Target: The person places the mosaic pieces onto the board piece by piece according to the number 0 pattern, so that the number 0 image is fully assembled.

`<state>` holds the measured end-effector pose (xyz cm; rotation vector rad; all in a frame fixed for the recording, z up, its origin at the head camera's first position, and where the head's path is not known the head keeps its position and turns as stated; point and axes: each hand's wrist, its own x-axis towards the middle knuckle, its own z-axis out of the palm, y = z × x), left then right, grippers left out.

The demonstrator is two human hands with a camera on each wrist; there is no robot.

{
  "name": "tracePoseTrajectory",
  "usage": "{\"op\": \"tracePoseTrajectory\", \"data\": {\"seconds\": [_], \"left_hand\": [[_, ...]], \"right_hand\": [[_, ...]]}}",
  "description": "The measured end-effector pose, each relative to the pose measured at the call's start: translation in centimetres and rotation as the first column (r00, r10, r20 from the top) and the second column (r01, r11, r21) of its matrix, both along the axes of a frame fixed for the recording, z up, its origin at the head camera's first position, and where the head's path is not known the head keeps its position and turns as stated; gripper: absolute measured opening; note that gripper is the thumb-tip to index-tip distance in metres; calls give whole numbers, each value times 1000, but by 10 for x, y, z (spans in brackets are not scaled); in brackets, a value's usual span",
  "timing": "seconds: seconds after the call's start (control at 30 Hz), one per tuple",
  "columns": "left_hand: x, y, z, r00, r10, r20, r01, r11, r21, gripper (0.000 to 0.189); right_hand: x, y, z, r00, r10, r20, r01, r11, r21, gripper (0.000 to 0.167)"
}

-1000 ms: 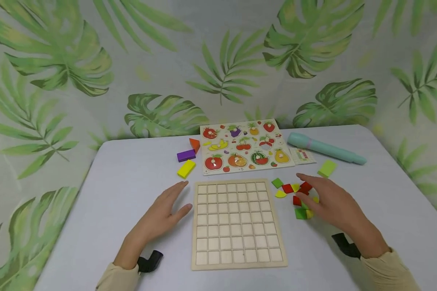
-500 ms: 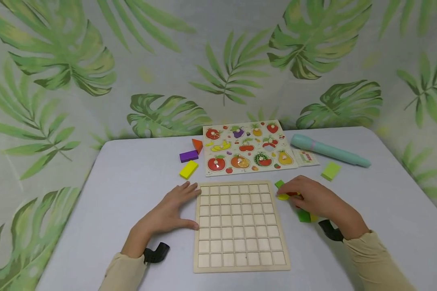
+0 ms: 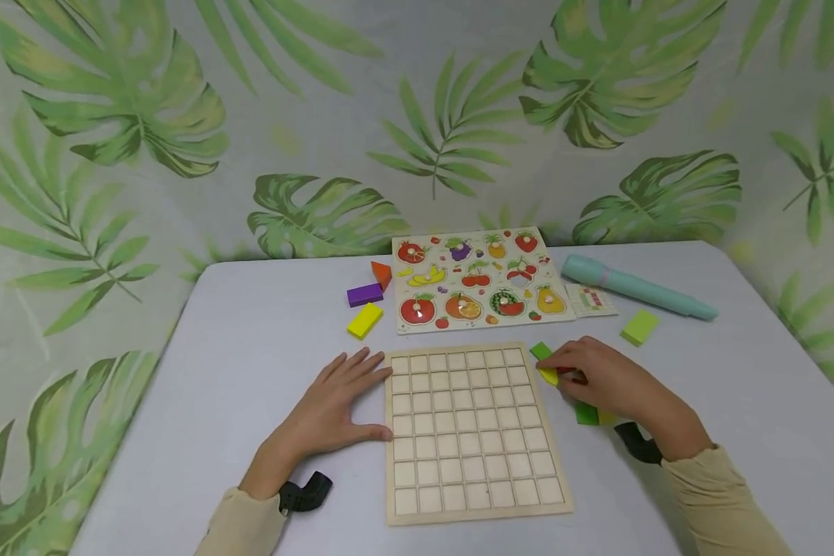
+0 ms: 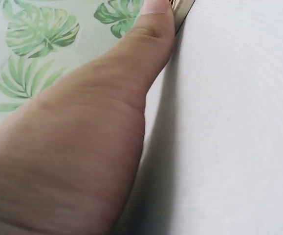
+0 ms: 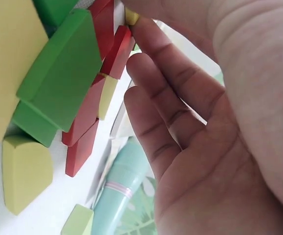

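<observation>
A square wooden grid board [image 3: 477, 433] lies in the middle of the table in the head view. Along its left rim, my left hand [image 3: 330, 405] touches the edge with spread fingers and an outstretched thumb; the left wrist view shows that thumb [image 4: 153, 29] at the rim. My right hand [image 3: 608, 378] pinches a small yellow piece with a curved edge [image 3: 548, 376] just right of the board. Under and around this hand lie loose pieces, partly hidden: a green square [image 3: 540, 350], another green piece [image 3: 587, 414], and red pieces [image 5: 85, 112] seen in the right wrist view.
Behind the board lies a fruit peg puzzle [image 3: 483, 279]. Purple [image 3: 364, 294], yellow [image 3: 365, 320] and orange [image 3: 381, 274] blocks sit left of it. To the right are a teal tube [image 3: 639, 287], a small printed card [image 3: 592, 301] and a light green block [image 3: 640, 327].
My left hand has moved right onto the board's edge, and the board has shifted slightly right. My right hand has come down to the loose pieces and taken hold of the yellow one.
</observation>
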<state>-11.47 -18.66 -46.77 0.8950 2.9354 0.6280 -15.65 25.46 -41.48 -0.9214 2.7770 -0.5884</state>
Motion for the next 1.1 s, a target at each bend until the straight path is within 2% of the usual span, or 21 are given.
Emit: {"op": "tracePoseTrajectory", "data": {"seconds": [0.27, 0.47, 0.6, 0.83, 1.1], "left_hand": [[0, 2, 2, 1000, -11, 5, 11, 1000, 21, 90], [2, 7, 2, 1000, 4, -2, -4, 1000, 13, 84], [5, 10, 2, 1000, 25, -5, -25, 1000, -15, 81], [6, 11, 3, 999, 42, -15, -42, 999, 5, 79], [7, 11, 1, 999, 52, -17, -52, 999, 3, 76]], "right_hand": [[2, 0, 1, 998, -63, 9, 63, 998, 28, 32], [4, -5, 3, 996, -78, -54, 78, 997, 7, 32], [4, -18, 6, 994, -75, -79, 74, 997, -21, 31], [2, -48, 16, 995, -60, -84, 55, 996, -66, 31], [3, -79, 11, 997, -74, -31, 69, 989, -131, 30]]}}
